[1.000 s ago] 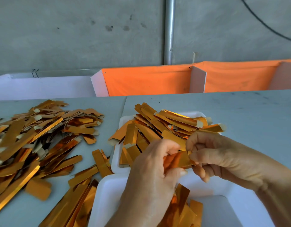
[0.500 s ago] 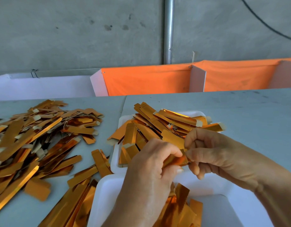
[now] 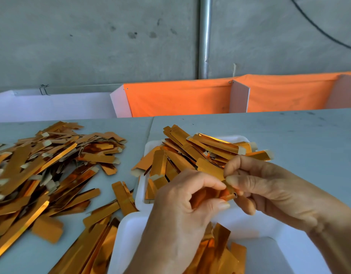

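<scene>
Though under strips (image 3: pixel 95 158), table (image 3: pixel 299 139); concrete wall (image 3: pixel 91 36)

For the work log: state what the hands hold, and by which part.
One gold strip, shared: the left grip pinches its left part between thumb and fingers, and the right grip pinches its right end.

strip pile (image 3: pixel 42 171) left on table (image 3: pixel 299 139) | far tray (image 3: pixel 237 137) behind near tray (image 3: pixel 269 232)
</scene>
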Available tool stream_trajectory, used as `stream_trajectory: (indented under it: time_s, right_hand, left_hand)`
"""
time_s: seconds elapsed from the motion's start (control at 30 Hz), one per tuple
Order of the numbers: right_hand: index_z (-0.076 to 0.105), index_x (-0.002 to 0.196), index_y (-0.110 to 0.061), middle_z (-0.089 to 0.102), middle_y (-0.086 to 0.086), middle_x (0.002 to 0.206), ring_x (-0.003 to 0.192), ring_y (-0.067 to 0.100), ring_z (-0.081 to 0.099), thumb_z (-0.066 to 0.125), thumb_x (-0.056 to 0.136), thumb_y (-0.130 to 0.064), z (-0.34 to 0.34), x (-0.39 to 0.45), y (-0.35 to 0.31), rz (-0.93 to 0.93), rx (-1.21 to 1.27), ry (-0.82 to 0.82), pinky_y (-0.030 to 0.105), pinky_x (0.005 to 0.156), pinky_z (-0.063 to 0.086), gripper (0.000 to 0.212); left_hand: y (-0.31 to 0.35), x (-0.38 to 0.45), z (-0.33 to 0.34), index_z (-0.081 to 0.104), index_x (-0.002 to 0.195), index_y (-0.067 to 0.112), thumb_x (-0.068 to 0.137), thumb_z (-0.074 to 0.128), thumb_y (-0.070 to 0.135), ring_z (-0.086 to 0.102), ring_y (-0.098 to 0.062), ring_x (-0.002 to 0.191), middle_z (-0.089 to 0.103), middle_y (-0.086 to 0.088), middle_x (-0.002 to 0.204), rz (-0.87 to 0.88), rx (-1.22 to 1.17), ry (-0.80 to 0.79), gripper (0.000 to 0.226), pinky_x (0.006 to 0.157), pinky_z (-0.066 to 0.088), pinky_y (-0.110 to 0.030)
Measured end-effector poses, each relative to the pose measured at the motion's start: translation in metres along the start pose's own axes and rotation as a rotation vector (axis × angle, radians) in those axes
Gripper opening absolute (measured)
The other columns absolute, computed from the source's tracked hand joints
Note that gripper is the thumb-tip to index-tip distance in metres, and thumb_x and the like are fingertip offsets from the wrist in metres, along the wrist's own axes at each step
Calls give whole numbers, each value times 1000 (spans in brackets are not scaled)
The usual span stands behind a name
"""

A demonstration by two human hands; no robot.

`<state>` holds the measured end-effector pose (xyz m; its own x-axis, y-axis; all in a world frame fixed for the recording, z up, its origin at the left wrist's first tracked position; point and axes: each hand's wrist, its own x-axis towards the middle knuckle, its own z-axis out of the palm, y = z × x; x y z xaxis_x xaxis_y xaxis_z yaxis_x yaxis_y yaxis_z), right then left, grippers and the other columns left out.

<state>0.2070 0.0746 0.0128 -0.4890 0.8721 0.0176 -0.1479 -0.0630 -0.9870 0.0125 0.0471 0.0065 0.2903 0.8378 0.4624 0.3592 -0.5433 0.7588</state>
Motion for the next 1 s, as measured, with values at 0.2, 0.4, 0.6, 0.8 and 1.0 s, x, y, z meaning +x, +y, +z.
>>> stream_trajectory:
  time_s: [0.2, 0.4, 0.6, 0.8, 1.0]
  right_hand:
    - [67, 83, -12, 57, 5, 61, 50, 16, 59, 89, 62, -28, -1, 1, 1, 2, 116, -61, 22, 50, 50, 34]
    - [67, 83, -14, 60, 6, 61, 54, 18, 63, 88, 64, -27, -3, -2, -1, 73, 68, -96, 23, 53, 52, 31]
    - [67, 86, -14, 63, 9, 70, 63, 19, 65, 82, 69, -39, -9, -8, -4, 333, -261, -24, 25, 58, 52, 34]
    - [65, 76, -22, 67, -2, 67, 63, 8, 63, 62, 90, -20, -2, 6, 4, -79, -524, 594, 14, 55, 46, 14]
    - [62, 84, -33, 64, -16, 82, 85, -6, 58, 62, 87, -34, 45, 18, 24, -160, -962, 326, 12, 72, 47, 3]
  left_hand:
    - [1, 0, 1, 68, 92, 37, 75, 76, 23, 66, -3, 90, 70, 15, 90, -96, -198, -31, 24, 76, 52, -15]
    - [1, -1, 0, 68, 91, 33, 73, 78, 21, 69, -6, 88, 73, 10, 89, -186, -331, -132, 24, 75, 53, -18]
    - [-2, -2, 5, 63, 89, 35, 70, 79, 39, 61, 10, 89, 68, 22, 95, -365, -69, -294, 26, 72, 47, -6]
    - [-8, -1, -3, 51, 78, 36, 84, 59, 47, 50, 4, 77, 50, 17, 83, -414, 384, 208, 16, 58, 40, -9]
    - [-29, -8, -19, 51, 112, 26, 89, 59, 36, 44, -15, 106, 31, 3, 103, -662, 660, 145, 26, 84, 44, -24]
